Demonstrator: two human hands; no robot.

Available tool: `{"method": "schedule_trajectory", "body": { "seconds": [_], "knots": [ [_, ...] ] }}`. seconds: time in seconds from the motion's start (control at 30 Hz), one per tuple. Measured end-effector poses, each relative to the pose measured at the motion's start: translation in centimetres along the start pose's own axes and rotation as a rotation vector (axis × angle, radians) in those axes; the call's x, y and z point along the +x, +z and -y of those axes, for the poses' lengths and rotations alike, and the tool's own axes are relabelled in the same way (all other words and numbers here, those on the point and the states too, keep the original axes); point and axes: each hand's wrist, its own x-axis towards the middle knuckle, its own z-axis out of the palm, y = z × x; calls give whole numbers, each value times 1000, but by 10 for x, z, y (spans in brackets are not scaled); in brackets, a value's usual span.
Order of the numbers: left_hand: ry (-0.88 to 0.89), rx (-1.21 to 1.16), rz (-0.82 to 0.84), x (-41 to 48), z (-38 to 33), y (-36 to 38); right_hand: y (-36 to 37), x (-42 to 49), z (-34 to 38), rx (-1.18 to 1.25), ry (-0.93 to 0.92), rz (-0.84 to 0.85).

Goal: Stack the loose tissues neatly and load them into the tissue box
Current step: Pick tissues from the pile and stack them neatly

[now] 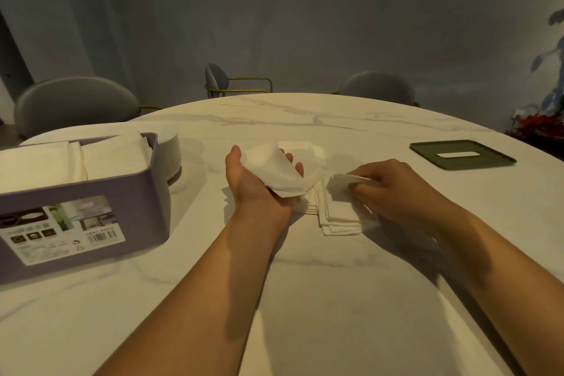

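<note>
– Where is there room?
– The tabletop (305, 299) is bare between the tall box (82, 207) on the left and the tissues (338, 217) in the middle.
– And on the right?
– Bare from the tissues to the flat lid (462, 154). The far side is open too.

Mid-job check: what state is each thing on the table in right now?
Tissue box: lid off, stacked tissues inside.
Lid: flat on table, away from box.
Loose tissues: uneven pile, between hands.
Left hand: palm up, carrying a tissue.
Right hand: pinching pile's top edge.
</note>
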Motion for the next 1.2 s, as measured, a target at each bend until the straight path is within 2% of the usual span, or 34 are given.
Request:
{"method": "schedule_trajectory", "body": {
  "seconds": [0.07, 0.13, 0.27, 0.37, 0.47, 0.57, 0.67, 0.73, 0.8, 0.93, 1.03, 1.2],
  "knots": [
    [-2, 3, 0, -1, 0, 0, 0, 0, -2, 70, 50, -51],
    [-3, 3, 4, -1, 0, 1, 0, 0, -4, 287, 132, -128],
    [-13, -4, 27, -3, 1, 3, -9, 0, 1, 855, 586, -217],
    [-21, 18, 35, -9, 5, 7, -20, 0, 5, 1224, 810, -245],
    [-61, 46, 53, -16, 10, 11, -22, 0, 6, 1360, 882, -292],
    [-117, 80, 79, -20, 15, 11, -20, 2, 4, 1436, 866, -309],
    [-189, 179, 132, -21, 21, 11, -20, 3, 0, 1278, 777, -427],
    [-238, 265, 159, -24, 26, 12, -16, 2, 4, 1066, 537, -475],
    [-262, 342, 177, -25, 30, 12, -7, -3, 15, 784, 243, -447],
    [-279, 452, 283, -22, 32, 11, 10, -7, 30, 374, -62, -270],
    [-280, 479, 277, -23, 33, 10, 16, -6, 27, 291, -118, -185],
    [-219, 245, 200, -22, 26, 10, 7, -7, 26, 272, -237, -71]
  ]
}}
